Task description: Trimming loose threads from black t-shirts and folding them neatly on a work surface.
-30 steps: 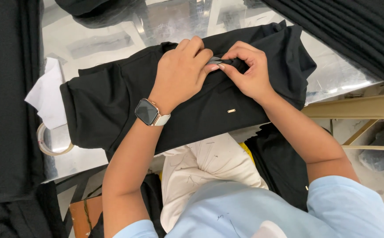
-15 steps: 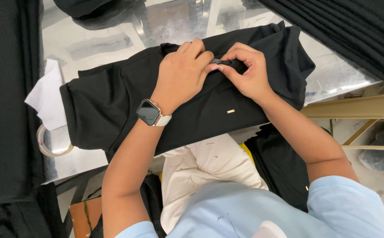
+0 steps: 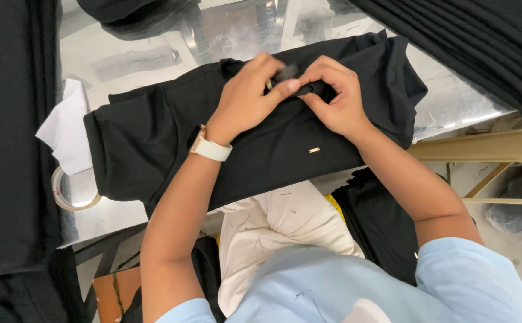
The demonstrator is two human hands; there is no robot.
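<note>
Nearest, a cream cloth [image 3: 273, 239] lies at 6 o'clock. Beyond it a folded black garment [image 3: 153, 143] rests across the shiny tabletop [image 3: 135, 60]. At 12 o'clock the left hand [image 3: 246, 98] and right hand [image 3: 336, 98], fingers curled, pinch a small fold of it together. A tape roll [image 3: 69, 191] sits at 9 o'clock.

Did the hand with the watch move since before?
Yes, slightly. The left hand turned at the wrist: the watch, whose face showed earlier, now shows its band, judged against the small metal tag on the black garment.
</note>
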